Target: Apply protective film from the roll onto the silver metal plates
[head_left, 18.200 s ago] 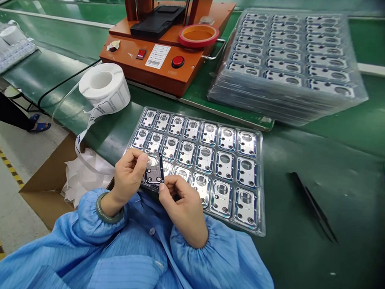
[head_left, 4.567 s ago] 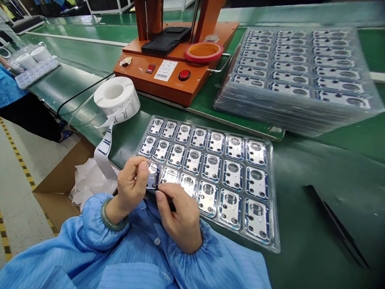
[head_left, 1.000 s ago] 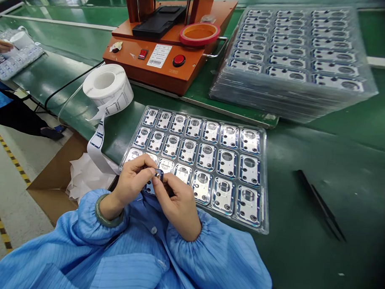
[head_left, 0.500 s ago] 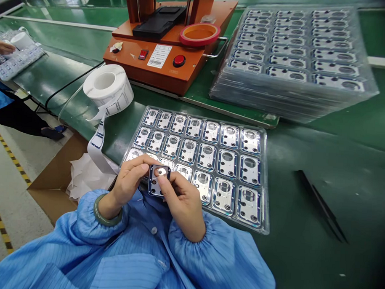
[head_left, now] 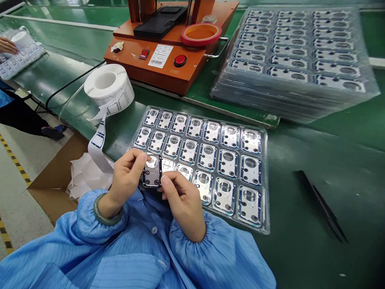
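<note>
From my head camera, I have the small blue-edged metal plate pinched between both hands, just above the lower-left corner of the clear plastic tray. My left hand grips its left side between thumb and fingers, and my right hand clasps its lower right edge, so neither is released. Matching plates sit in rows in the tray, right beneath my hands. The black tweezers lie on the green bench mat to my right, well apart. Ahead stands a stack of loaded trays beside an orange bench machine - and a roll of white labels trails its strip toward a cardboard box. Far left, a co-worker's hand rests on a tray.
</note>
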A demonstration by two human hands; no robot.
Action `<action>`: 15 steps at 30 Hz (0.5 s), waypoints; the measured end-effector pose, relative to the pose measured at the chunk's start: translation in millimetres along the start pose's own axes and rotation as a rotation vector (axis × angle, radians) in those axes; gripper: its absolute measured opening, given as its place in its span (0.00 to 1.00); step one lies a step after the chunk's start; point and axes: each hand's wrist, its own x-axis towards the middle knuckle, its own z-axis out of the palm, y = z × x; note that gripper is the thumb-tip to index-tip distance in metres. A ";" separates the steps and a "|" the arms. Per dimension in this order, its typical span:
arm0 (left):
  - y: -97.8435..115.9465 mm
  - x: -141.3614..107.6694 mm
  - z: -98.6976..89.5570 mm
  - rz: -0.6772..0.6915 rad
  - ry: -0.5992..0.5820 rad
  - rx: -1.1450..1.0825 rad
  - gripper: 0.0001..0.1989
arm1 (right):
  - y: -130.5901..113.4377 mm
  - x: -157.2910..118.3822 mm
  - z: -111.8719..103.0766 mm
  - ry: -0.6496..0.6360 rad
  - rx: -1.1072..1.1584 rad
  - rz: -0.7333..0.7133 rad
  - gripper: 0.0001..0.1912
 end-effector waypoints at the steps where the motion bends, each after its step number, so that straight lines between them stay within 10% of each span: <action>1: -1.7 0.3 -0.3 0.007 0.022 -0.015 0.13 | 0.0 0.1 0.0 -0.007 0.001 0.000 0.12; 15: -8.4 -1.1 1.1 0.034 0.146 -0.014 0.12 | 2.1 2.2 4.7 0.005 -0.098 -0.048 0.05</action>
